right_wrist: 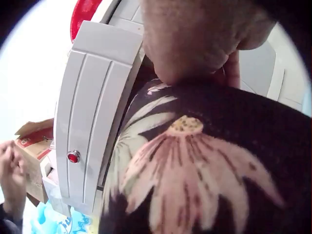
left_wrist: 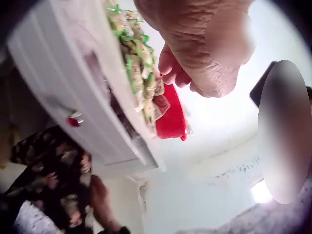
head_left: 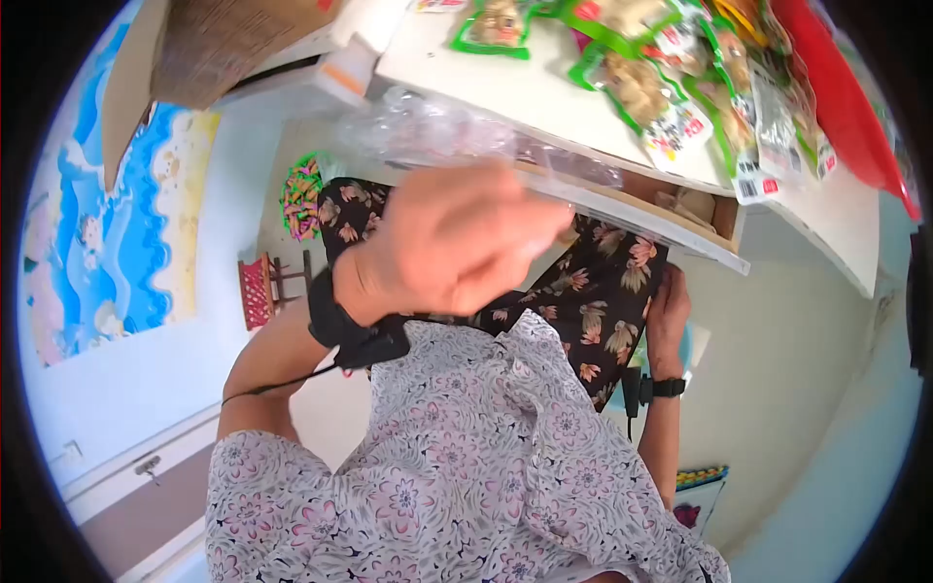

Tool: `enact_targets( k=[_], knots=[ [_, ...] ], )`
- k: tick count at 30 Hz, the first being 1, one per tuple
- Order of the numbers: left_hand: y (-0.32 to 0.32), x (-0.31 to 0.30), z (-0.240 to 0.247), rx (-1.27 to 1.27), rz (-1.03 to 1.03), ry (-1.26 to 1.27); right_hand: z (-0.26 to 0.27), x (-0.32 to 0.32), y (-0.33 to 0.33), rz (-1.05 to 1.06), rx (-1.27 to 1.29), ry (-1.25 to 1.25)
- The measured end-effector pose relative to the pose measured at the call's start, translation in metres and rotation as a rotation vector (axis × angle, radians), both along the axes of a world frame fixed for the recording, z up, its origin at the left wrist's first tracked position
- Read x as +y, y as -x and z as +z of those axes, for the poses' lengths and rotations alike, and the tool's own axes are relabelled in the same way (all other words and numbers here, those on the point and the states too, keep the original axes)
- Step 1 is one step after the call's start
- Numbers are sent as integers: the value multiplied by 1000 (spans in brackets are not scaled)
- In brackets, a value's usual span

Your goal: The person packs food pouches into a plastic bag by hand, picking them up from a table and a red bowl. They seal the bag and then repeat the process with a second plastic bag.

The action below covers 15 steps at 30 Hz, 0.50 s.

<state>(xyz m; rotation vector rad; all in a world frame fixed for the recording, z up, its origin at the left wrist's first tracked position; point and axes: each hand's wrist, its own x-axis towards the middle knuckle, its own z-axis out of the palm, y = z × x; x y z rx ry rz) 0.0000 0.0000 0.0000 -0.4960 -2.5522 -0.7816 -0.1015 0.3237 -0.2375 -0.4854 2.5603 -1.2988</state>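
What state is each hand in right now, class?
Left hand: fingers curled; too blurred to tell whether holding anything.
Right hand: open, resting on the floral trousers.

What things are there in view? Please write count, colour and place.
desk: one, white, in front
packets: many, mostly green-edged, on desk
basin: one, red, desk's right side
drawer: one, white, open under desktop
knob: one, red, on drawer
plastic wrapping: count unclear, see-through, by drawer
cardboard box: one, brown, upper left
wall picture: one, mainly blue, left
seat: one, red, left
trousers: one pair, black floral, worn
shirt: one, pale floral, worn
wrist cameras: two, black, left and right
left hand: one, raised near drawer, blurred
right hand: one, on trousers
Smaller things: unclear
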Motion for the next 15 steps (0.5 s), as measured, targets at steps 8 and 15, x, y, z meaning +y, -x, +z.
enact_targets(
  k=[8, 15],
  knots=[
    [-198, -79, -143, -475, 244, 102, 16, 11, -33, 125, 14, -193],
    [-208, -62, -157, -194, 444, 8, -11, 29, -47, 90, -108, -70]
  ],
)
